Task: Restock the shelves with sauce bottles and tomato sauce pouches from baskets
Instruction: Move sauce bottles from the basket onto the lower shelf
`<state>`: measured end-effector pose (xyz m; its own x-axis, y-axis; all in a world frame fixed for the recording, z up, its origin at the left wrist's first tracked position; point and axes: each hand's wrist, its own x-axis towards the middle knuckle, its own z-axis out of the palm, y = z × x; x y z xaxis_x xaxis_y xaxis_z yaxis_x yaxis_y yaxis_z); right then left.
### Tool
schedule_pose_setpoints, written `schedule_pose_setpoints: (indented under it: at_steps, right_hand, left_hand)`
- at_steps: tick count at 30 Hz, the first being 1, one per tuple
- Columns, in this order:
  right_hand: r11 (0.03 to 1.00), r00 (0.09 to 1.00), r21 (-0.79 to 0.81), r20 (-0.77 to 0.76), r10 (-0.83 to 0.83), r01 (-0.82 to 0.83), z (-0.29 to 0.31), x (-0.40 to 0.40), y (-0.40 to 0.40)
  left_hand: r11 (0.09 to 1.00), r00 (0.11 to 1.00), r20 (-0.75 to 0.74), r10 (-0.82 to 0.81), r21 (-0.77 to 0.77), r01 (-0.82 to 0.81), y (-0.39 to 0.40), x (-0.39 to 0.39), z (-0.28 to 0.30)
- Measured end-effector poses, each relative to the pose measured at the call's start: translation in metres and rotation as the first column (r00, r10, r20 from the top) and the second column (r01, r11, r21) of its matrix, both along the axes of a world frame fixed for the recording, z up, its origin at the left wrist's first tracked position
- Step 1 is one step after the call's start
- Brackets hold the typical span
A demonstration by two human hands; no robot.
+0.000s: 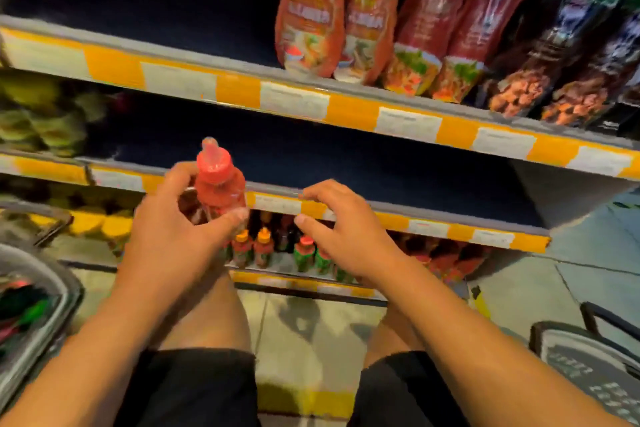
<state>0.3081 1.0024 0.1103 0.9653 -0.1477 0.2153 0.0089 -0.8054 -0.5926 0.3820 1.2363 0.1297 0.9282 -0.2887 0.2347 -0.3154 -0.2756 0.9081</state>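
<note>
Centrally, a store shelving unit is shown, its shelf edges [349,111] banded in orange with white price labels. The middle shelf [381,177] is dark and mostly bare along its visible stretch; blurred green and yellow goods [38,114] are seen at its far left. On the upper shelf, sauce pouches [374,17] stand upright in a row: orange ones at left, red ones beside them, dark ones at right. On the lowest shelf, small sauce bottles [277,250] with orange, red and green caps are packed together. A pale tiled floor [571,284] is visible below and to the right.

A basket [65,308] at the lower left is seen with blurred red and green items inside; a second basket [588,357] is partly in view at the lower right, its contents not discernible.

A red-capped sauce bottle [218,187] is gripped upright by the left hand [173,232], in front of the middle shelf edge. The right hand [343,229] is held just beside it, fingers loosely curved, nothing held. Bare knees and dark shorts [194,388] are seen below.
</note>
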Motion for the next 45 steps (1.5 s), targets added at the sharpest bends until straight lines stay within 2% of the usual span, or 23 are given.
schedule_pose_setpoints:
  at_steps: [6, 14, 20, 25, 31, 34, 38, 45]
  right_hand:
    - [0.963, 0.962, -0.208, -0.244, 0.120, -0.172, -0.038, 0.098, 0.031]
    - [0.873, 0.899, -0.397, -0.427, 0.097, -0.283, -0.064, 0.179, 0.053]
    - [0.835, 0.936, -0.479, -0.332, 0.114, -0.271, -0.089, 0.194, 0.056]
    - [0.795, 0.937, -0.528, -0.320, 0.140, -0.299, -0.093, 0.192, 0.052]
    - [0.769, 0.946, -0.584, -0.312, 0.084, -0.261, -0.092, 0.188, 0.059]
    - [0.761, 0.945, -0.594, -0.319, 0.075, -0.260, -0.092, 0.189, 0.060]
    - [0.759, 0.944, -0.593, -0.318, 0.084, -0.268, -0.092, 0.191, 0.060]
    - [0.758, 0.946, -0.597, -0.315, 0.081, -0.263, -0.091, 0.191, 0.062]
  left_hand:
    - [0.981, 0.979, -0.085, 0.186, -0.041, -0.190, 0.074, 0.025, -0.040]
    - [0.956, 0.934, -0.233, 0.270, -0.050, -0.289, 0.100, 0.055, -0.125]
    - [0.934, 0.882, -0.344, 0.322, -0.039, -0.356, 0.087, 0.066, -0.201]
    - [0.903, 0.824, -0.405, 0.396, 0.011, -0.429, 0.081, 0.085, -0.255]
    - [0.820, 0.706, -0.461, 0.538, 0.094, -0.564, 0.079, 0.126, -0.294]
    - [0.791, 0.674, -0.469, 0.571, 0.094, -0.604, 0.075, 0.148, -0.303]
    - [0.766, 0.661, -0.420, 0.622, 0.148, -0.626, 0.069, 0.171, -0.312]
    - [0.775, 0.715, -0.301, 0.632, 0.272, -0.571, 0.065, 0.192, -0.330]
